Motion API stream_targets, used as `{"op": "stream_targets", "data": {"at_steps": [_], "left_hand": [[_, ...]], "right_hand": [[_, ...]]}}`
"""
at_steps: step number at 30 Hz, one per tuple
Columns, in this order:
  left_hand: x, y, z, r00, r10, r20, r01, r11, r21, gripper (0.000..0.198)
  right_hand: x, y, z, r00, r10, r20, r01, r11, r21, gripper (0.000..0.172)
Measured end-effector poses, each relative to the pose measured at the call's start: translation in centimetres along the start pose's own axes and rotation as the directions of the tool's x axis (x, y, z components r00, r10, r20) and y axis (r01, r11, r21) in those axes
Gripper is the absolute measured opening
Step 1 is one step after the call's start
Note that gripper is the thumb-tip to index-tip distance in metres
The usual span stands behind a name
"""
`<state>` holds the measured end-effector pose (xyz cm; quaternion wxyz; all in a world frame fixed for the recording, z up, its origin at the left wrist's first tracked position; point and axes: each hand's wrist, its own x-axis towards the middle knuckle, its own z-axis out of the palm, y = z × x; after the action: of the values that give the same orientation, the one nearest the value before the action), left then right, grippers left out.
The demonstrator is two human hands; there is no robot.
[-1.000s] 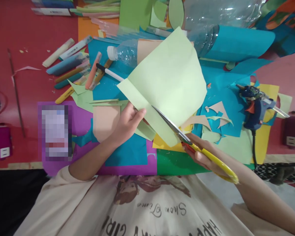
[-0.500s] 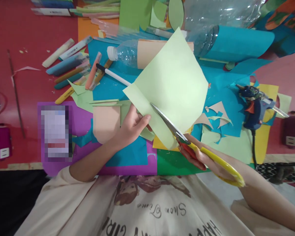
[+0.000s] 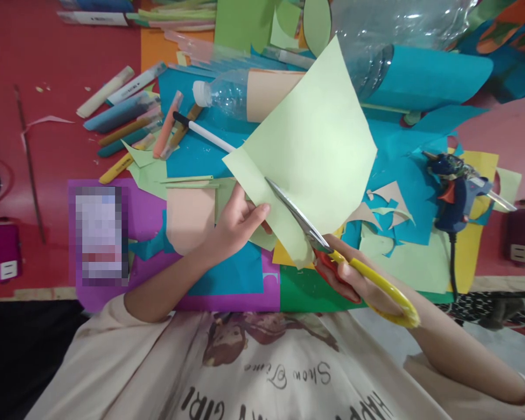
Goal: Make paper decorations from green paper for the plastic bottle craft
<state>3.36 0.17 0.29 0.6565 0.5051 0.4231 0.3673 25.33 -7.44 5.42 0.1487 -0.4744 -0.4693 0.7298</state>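
Two grips work above the desk (image 3: 48, 52): our left grip (image 3: 236, 224) pinches the green paper (image 3: 319, 146), our right grip (image 3: 361, 280) clenches the scissors (image 3: 319, 239), mid-cut. Blades near our left thumb could nick it if the sheet slips.

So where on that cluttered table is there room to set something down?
Bare red tabletop at the left, between the thin stick and the markers, above the purple sheet. The middle, from bottle to glue gun, is crowded.

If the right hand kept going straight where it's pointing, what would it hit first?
The light green paper: the right hand points up-left along the scissors, whose blades sit in that sheet. Beyond it, probably the left hand, though depth is unclear.
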Motion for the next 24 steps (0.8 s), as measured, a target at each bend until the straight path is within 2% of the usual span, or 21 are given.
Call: {"op": "stream_targets", "data": {"at_steps": [2, 7, 12, 16, 20, 24], "left_hand": [[0.0, 0.1, 0.0, 1.000, -0.001, 0.013, 0.001, 1.000, -0.016, 0.054], [0.0, 0.2, 0.1, 0.999, -0.034, 0.023, 0.035, 0.998, -0.043, 0.058], [0.2, -0.2, -0.1, 1.000, -0.019, -0.025, 0.018, 0.999, -0.043, 0.059], [0.6, -0.7, -0.8, 0.995, -0.043, -0.090, 0.037, 0.997, -0.074, 0.051], [0.8, -1.1, -1.2, 0.985, -0.078, -0.153, 0.075, 0.997, -0.026, 0.040], [0.6, -0.7, -1.0, 0.984, -0.014, -0.179, 0.025, 0.998, 0.058, 0.041]], "right_hand": [[0.2, -0.1, 0.2, 0.999, 0.029, 0.014, -0.030, 0.998, 0.063, 0.050], [0.6, -0.5, 0.7, 0.991, 0.124, -0.046, -0.118, 0.986, 0.119, 0.060], [0.2, 0.1, 0.1, 0.992, 0.124, -0.031, -0.120, 0.985, 0.121, 0.058], [-0.4, 0.7, -0.9, 0.997, 0.073, 0.005, -0.073, 0.997, 0.032, 0.053], [-1.0, 0.7, -1.2, 0.999, 0.038, -0.032, -0.040, 0.997, -0.072, 0.057], [-1.8, 0.4, -1.2, 0.997, 0.059, -0.048, -0.064, 0.991, -0.117, 0.056]]}}
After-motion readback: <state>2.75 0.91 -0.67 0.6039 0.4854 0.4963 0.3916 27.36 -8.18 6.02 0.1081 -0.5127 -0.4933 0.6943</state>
